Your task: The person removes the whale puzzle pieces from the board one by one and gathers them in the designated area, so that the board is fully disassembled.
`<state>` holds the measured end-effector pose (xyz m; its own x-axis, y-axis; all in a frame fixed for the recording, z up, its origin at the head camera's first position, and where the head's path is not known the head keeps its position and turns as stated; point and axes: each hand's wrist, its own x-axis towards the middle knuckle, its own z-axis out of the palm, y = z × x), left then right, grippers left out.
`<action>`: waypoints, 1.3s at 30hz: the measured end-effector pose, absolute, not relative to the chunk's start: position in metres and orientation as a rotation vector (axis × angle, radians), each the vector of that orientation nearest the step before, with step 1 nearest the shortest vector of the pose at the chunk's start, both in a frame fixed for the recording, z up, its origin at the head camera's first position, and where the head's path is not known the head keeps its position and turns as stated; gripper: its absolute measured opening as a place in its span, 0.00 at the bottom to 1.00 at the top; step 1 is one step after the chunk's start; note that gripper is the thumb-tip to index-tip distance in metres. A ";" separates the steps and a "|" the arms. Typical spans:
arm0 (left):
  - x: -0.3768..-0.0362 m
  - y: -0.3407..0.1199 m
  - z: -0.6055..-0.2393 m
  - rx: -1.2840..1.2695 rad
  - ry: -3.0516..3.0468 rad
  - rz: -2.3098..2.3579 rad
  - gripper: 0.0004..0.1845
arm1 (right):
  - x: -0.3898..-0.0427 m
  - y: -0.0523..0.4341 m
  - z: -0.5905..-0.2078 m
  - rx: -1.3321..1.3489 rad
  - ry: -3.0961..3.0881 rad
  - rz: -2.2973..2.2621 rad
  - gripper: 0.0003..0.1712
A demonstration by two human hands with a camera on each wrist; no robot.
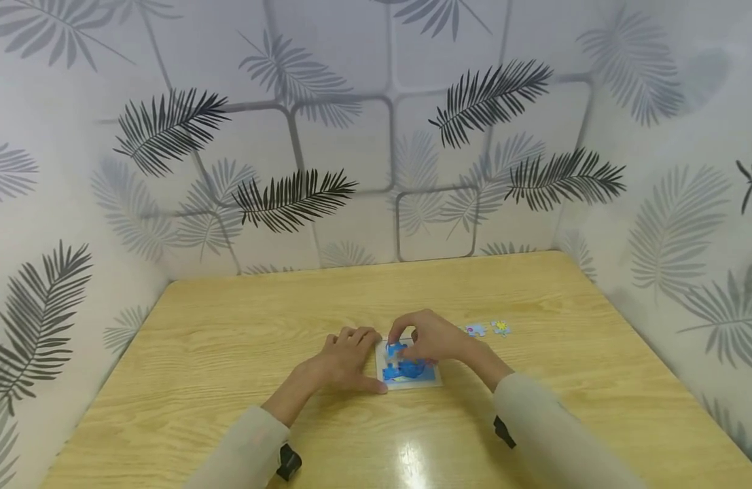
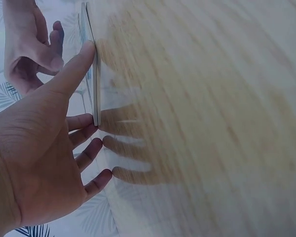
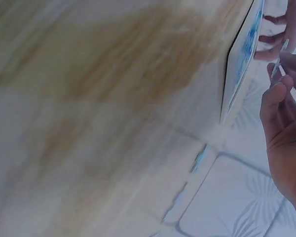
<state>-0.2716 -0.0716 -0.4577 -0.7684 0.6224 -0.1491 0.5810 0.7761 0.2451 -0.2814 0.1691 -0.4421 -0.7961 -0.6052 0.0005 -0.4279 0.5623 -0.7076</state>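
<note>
left hand (image 1: pixel 345 360): flat, fingers straight, steadying puzzle board (image 1: pixel 408 370) edge
right hand (image 1: pixel 427 336): pinching puzzle piece (image 3: pixel 277 61) over board
loose pieces (image 1: pixel 488 329): on table (image 1: pixel 229 339), right of board

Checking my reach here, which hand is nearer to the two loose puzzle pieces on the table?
Right. The right hand is over the puzzle board, just left of the loose pieces; the left hand is beyond the board.

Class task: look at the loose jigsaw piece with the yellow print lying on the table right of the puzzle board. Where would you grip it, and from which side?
Pinch the yellow-printed piece by its opposite edges, coming from above. It lies flat on the table, apart from the neighbouring piece, so probably only its rim offers purchase.
</note>
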 end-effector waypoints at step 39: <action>-0.267 -0.075 -0.450 0.944 2.711 0.323 0.52 | -0.266 0.278 -0.457 -0.787 2.647 -1.003 0.10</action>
